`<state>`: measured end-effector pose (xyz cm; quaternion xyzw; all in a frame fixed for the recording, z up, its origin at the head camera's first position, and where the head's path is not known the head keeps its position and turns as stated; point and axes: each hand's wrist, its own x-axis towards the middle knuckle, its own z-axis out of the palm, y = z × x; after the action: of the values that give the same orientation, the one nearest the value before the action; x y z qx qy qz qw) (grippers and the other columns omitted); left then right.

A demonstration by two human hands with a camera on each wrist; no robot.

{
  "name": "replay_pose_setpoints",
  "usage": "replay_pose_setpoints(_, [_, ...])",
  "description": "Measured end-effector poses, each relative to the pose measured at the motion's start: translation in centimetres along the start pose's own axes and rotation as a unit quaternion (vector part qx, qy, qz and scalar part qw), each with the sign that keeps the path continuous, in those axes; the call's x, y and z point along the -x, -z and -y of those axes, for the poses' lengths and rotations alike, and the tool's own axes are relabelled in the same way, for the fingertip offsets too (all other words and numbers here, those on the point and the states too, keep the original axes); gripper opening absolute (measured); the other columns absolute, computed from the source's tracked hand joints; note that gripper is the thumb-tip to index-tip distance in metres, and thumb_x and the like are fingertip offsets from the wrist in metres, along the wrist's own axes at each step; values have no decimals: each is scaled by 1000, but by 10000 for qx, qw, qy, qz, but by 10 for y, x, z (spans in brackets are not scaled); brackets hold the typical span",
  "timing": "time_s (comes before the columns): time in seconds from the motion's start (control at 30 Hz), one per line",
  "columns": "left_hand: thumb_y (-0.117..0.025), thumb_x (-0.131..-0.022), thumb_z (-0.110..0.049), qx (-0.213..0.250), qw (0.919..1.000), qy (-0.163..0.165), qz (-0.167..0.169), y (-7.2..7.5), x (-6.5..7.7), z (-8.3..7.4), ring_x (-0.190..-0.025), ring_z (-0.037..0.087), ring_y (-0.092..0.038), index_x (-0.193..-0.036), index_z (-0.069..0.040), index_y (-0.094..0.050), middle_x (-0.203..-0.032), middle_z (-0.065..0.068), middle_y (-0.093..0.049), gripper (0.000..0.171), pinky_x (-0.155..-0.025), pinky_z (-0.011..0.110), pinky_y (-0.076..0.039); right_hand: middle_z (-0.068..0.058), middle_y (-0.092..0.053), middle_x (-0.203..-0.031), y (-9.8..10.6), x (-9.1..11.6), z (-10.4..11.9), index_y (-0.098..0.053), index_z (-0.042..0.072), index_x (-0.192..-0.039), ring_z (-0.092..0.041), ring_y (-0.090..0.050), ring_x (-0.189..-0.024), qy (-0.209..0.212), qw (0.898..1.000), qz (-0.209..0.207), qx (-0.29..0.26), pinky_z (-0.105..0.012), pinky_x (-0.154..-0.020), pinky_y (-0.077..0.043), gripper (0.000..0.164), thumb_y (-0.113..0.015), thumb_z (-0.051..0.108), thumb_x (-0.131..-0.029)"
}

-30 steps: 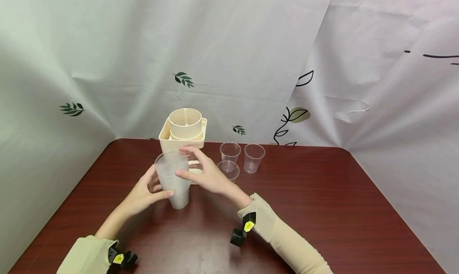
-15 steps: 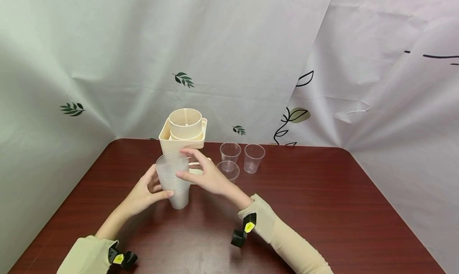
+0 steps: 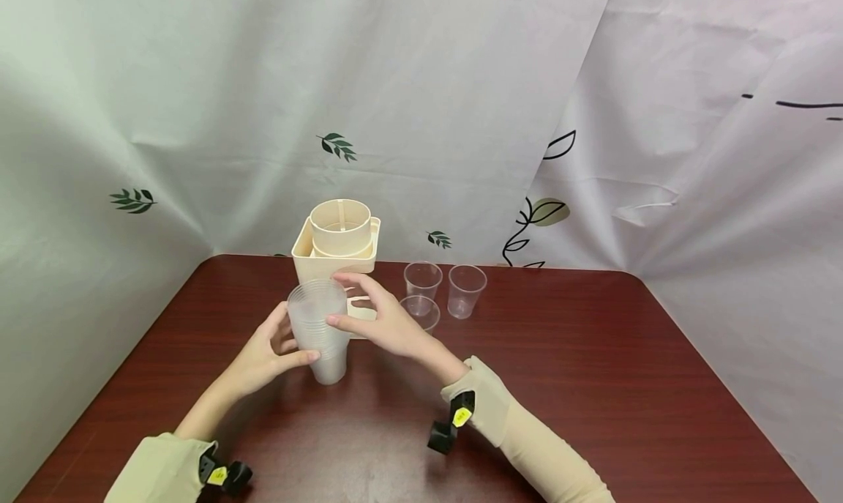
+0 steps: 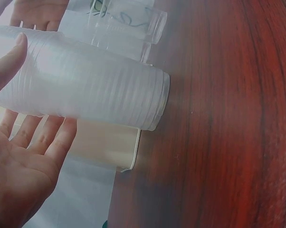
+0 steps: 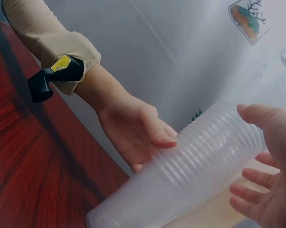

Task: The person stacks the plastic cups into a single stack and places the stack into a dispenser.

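A tall stack of clear plastic cups (image 3: 319,334) stands, slightly tilted, near the left middle of the table. My left hand (image 3: 260,356) grips it low on its left side, thumb in front and fingers behind. At the rim, my right hand (image 3: 388,323) holds the stack from the right; its thumb lies on the near side and the index finger reaches the far edge. In the right wrist view, the right thumb and fingers (image 5: 250,192) curve around the rim end of the cups. Between both palms, the left wrist view shows the nested cup walls (image 4: 95,78).
Right behind the stack stands a cream cup holder (image 3: 336,265) with a round upper part, partly hidden by it. Several single clear cups (image 3: 464,291) stand to its right, close to my right hand. The dark red table (image 3: 560,386) ends at a patterned white curtain (image 3: 428,122).
My right hand has shifted very slightly to the right, and the top of the cup stack has drifted the same way. My left hand keeps its place.
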<state>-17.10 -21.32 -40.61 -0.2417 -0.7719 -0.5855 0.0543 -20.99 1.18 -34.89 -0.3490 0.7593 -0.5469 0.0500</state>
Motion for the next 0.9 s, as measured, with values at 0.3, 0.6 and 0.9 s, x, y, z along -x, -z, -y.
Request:
replay_pose_setpoints(0.3, [-72, -80, 5, -16, 10000, 24, -43, -1, 1, -1, -108, -5, -57, -140, -5, -31, -123, -20, -53, 73, -84, 18, -53, -10, -55, -131, 10, 5, -3, -47, 9, -135, -24, -56, -116, 274, 9984, -484, -36, -41, -99, -47, 49, -65, 13, -90])
replay_pose_setpoints(0.6, [-72, -80, 4, -51, 9999, 92, -72, -1, 1, -2, -107, -5, -58, -140, -5, -32, -122, -20, -53, 73, -83, 18, -53, -7, -57, -129, 28, 14, -6, -49, 11, -133, -26, -59, -113, 264, 9956, -864, 252, -41, -94, -49, 48, -68, 13, -88])
replay_pose_setpoints(0.9, [-73, -80, 3, -104, 9998, 158, -77, 0, 0, -1, -107, -5, -57, -141, -5, -31, -122, -19, -52, 74, -84, 18, -53, -12, -58, -125, 52, 23, -18, -50, 7, -131, -27, -58, -112, 316, 9924, -1124, 398, -46, -94, -50, 50, -71, 10, -86])
